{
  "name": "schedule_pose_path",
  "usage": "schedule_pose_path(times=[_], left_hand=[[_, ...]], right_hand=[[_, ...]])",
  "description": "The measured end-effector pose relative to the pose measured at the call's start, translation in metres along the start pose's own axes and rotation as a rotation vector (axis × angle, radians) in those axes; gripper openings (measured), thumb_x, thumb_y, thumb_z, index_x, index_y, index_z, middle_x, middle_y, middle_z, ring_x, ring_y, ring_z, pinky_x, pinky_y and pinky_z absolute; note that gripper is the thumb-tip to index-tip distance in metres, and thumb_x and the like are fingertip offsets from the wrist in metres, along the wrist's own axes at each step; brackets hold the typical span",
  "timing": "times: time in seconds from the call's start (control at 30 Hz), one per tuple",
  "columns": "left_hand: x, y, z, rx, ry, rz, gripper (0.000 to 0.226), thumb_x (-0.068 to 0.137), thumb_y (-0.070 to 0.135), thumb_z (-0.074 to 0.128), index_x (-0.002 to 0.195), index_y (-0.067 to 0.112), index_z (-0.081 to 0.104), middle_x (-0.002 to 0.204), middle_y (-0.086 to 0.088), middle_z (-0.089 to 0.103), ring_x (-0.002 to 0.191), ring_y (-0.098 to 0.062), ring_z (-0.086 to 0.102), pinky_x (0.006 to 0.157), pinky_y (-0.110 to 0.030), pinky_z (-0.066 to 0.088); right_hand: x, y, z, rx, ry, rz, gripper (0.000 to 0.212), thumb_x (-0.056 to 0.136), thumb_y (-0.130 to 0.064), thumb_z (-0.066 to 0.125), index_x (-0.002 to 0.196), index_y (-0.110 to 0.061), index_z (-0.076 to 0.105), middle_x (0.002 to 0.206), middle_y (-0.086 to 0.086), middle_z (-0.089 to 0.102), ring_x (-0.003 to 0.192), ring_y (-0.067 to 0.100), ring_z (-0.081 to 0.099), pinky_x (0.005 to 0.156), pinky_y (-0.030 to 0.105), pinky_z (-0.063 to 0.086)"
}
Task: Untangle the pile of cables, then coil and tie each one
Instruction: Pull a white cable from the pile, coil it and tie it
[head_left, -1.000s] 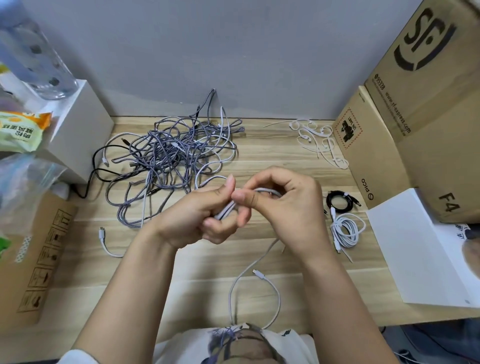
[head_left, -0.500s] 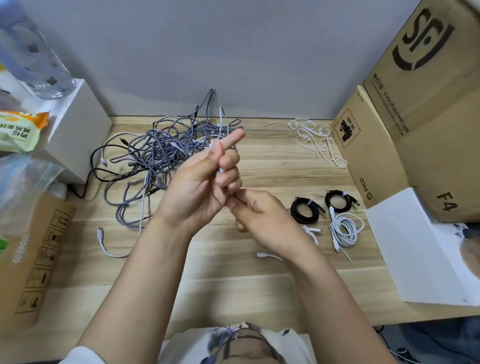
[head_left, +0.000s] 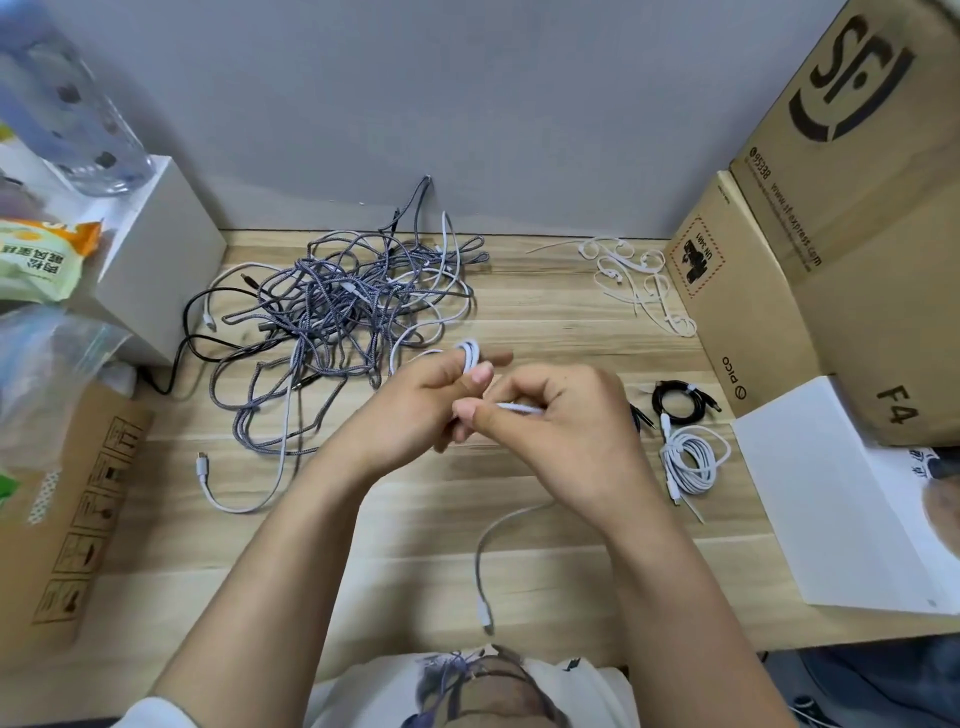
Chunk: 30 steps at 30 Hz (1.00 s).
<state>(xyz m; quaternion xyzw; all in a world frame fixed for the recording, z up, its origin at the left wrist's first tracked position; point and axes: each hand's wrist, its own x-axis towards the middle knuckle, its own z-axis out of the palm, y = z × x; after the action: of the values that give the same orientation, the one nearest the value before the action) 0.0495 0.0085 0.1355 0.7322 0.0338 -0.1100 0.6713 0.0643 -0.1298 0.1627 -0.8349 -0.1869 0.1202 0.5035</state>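
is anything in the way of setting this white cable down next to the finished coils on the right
Nothing visible blocks it. The white cable is wound on the left hand; bare table lies between the right hand and the white coil.

The cable pile (head_left: 343, 312) lies back-left on the table (head_left: 519, 312), coiled cables (head_left: 693, 457) right, ties (head_left: 639, 280) back-right.

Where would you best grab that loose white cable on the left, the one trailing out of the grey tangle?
Probably at its plug end. The white cable curves free of the tangled pile there and lies flat on bare table. Come from above on the near side and pinch just behind the plug; higher up, the cable runs into the grey braided loops.
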Motion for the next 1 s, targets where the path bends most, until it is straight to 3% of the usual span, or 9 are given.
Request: schedule_pose_path(times=[0.07,0.13,0.2,0.33,0.5,0.6,0.73,0.87,1.0], left_hand=[[-0.004,-0.003,-0.001,-0.038,-0.091,-0.015,0.041,0.095,0.03,0.039,0.067,0.002,0.046,0.041,0.007,0.035,0.039,-0.007,0.028,0.04,-0.018,0.024],[-0.007,-0.007,-0.002,-0.089,-0.166,-0.03,0.061,0.098,0.04,0.031,0.068,-0.01,0.049,0.04,0.006,0.028,0.04,-0.01,0.022,0.042,-0.02,0.021],[-0.009,-0.008,-0.006,-0.146,-0.282,-0.046,0.076,0.091,0.06,0.019,0.071,0.001,0.064,0.04,0.007,0.025,0.039,-0.009,0.019,0.042,-0.019,0.022],[-0.014,-0.004,-0.015,-0.439,-0.511,0.036,0.047,0.086,0.062,0.047,0.074,0.021,0.067,0.04,0.013,0.025,0.037,-0.003,0.018,0.041,-0.013,0.021],[-0.005,0.006,-0.018,-0.962,-0.675,0.24,0.028,0.099,0.027,0.041,0.095,0.006,0.059,0.051,0.009,0.032,0.04,-0.007,0.019,0.04,-0.018,0.024],[-0.002,0.021,-0.014,-1.029,-0.52,0.279,0.026,0.097,0.018,0.045,0.113,0.001,0.056,0.053,0.009,0.039,0.043,-0.005,0.028,0.044,-0.016,0.035],[0.003,0.028,0.0,-0.669,-0.028,0.209,0.037,0.096,0.017,0.038,0.129,0.001,0.042,0.054,0.008,0.053,0.04,-0.004,0.045,0.042,-0.018,0.039],[0.003,0.023,0.009,-0.557,0.066,0.184,0.052,0.089,0.02,0.04,0.136,-0.001,0.03,0.068,-0.004,0.07,0.057,-0.013,0.066,0.053,-0.021,0.052],[0.005,0.015,0.009,-0.394,0.091,0.154,0.043,0.099,0.01,0.034,0.141,0.004,0.024,0.071,-0.006,0.072,0.061,-0.015,0.068,0.062,-0.023,0.055]], right_hand=[[0.0,-0.002,-0.004,0.05,0.051,-0.003,0.021,0.067,-0.026,0.082,0.054,-0.025,0.065,0.048,-0.015,0.06,0.053,-0.003,0.054,0.057,0.018,0.043],[0.0,-0.001,-0.005,0.073,0.083,-0.014,0.023,0.065,-0.024,0.084,0.054,-0.023,0.064,0.045,0.0,0.054,0.046,0.002,0.039,0.048,0.02,0.031],[0.0,0.0,-0.003,0.161,0.091,-0.022,0.022,0.066,-0.021,0.083,0.057,-0.017,0.063,0.042,0.008,0.051,0.044,0.009,0.038,0.047,0.024,0.029],[0.007,0.007,-0.005,0.355,0.159,-0.062,0.019,0.071,-0.012,0.078,0.064,-0.025,0.065,0.049,-0.009,0.053,0.051,0.004,0.042,0.052,0.015,0.035],[0.013,0.017,-0.008,0.319,0.083,-0.05,0.021,0.089,-0.012,0.06,0.08,-0.03,0.068,0.061,-0.022,0.063,0.06,-0.006,0.053,0.062,0.008,0.037],[0.008,0.017,0.001,0.241,-0.116,0.027,0.031,0.093,-0.018,0.055,0.075,-0.04,0.066,0.046,-0.018,0.046,0.048,-0.001,0.039,0.052,0.011,0.03],[0.005,0.017,0.005,-0.006,-0.185,0.093,0.023,0.092,-0.028,0.058,0.072,-0.029,0.068,0.044,-0.016,0.046,0.047,0.002,0.039,0.053,0.021,0.029],[0.001,0.012,0.002,-0.201,-0.173,0.043,0.022,0.091,-0.032,0.058,0.078,-0.021,0.073,0.046,-0.023,0.049,0.05,-0.002,0.045,0.049,0.018,0.026],[-0.002,0.012,0.002,-0.242,-0.159,0.026,0.018,0.087,-0.032,0.064,0.078,-0.021,0.074,0.044,-0.006,0.043,0.051,0.007,0.039,0.053,0.029,0.031]])
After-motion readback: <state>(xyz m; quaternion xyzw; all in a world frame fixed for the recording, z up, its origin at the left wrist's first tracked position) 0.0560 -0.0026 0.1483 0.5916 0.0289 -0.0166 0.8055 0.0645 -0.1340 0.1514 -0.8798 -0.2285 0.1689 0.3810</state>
